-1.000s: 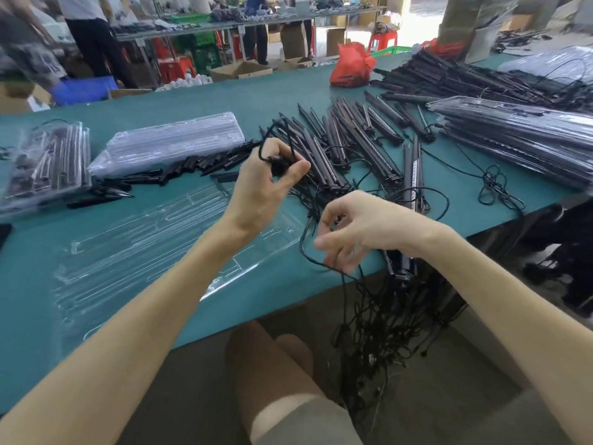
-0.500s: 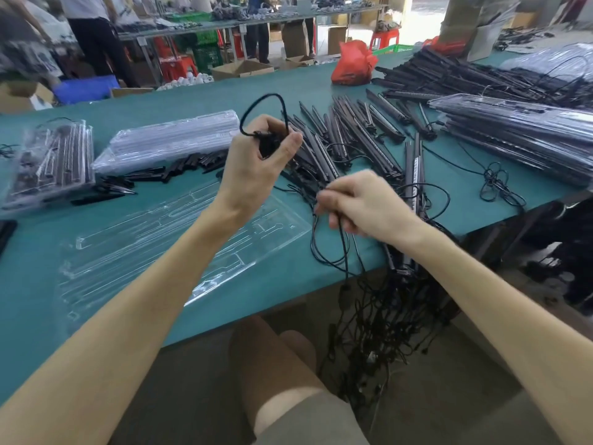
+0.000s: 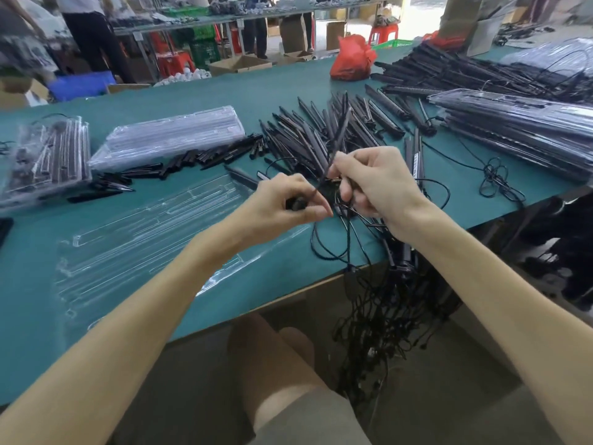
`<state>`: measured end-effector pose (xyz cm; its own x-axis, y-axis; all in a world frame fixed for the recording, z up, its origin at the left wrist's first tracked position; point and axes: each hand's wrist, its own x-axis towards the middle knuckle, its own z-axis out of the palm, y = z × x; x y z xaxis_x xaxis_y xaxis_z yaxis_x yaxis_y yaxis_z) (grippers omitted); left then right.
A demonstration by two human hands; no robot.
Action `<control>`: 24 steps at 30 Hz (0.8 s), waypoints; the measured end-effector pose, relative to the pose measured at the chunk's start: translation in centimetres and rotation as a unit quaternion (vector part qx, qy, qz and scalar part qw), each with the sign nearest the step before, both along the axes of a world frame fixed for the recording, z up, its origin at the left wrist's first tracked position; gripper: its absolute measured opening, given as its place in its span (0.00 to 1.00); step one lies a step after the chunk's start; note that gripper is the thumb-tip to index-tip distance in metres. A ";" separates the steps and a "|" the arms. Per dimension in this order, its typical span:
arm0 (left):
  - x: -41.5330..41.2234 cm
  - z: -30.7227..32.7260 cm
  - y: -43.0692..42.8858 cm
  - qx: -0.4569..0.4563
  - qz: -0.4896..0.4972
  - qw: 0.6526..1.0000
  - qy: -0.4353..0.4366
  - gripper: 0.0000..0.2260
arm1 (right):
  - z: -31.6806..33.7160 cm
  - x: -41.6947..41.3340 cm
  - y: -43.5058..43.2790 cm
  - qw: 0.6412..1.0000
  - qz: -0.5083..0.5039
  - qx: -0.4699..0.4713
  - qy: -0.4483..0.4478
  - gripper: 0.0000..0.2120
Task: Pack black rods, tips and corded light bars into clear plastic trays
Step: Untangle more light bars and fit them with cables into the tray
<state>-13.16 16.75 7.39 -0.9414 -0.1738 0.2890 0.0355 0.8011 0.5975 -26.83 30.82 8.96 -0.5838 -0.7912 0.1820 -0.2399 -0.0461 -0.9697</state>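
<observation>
i am pinching the plug point(image 3: 296, 203) in my left hand point(image 3: 279, 205) and clutching its cord point(image 3: 350, 242) in my right hand point(image 3: 378, 184), the light bar point(image 3: 340, 134) slanting up and away between them, the tray point(image 3: 134, 242) lying nearer my left.

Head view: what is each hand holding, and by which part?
The left hand pinches a black cord at its thick plug-like end. The right hand grips cord strands further along, its curled fingers hiding exactly where.

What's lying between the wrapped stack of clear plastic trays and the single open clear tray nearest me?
Head view: a scattered row of short black plastic tips on the green tabletop.
</observation>
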 end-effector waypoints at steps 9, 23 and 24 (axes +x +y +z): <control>-0.5 -0.6 0.5 0.007 -0.024 0.999 -0.022 0.11 | 5.6 0.0 -2.1 0.994 0.013 -0.103 -0.031 0.12; -1.1 1.6 -1.3 0.154 0.150 0.952 0.217 0.07 | -1.2 -1.0 -1.2 0.984 0.134 0.120 0.003 0.18; -1.1 2.0 -1.5 0.167 0.149 0.947 0.228 0.06 | -1.7 -1.1 -0.9 0.977 0.171 0.127 -0.019 0.21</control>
<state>-14.27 15.21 9.41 -0.6264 -0.5667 0.5353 0.1526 0.5843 0.7971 -27.94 29.88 7.26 -0.2804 -0.9579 -0.0623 -0.2152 0.1260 -0.9684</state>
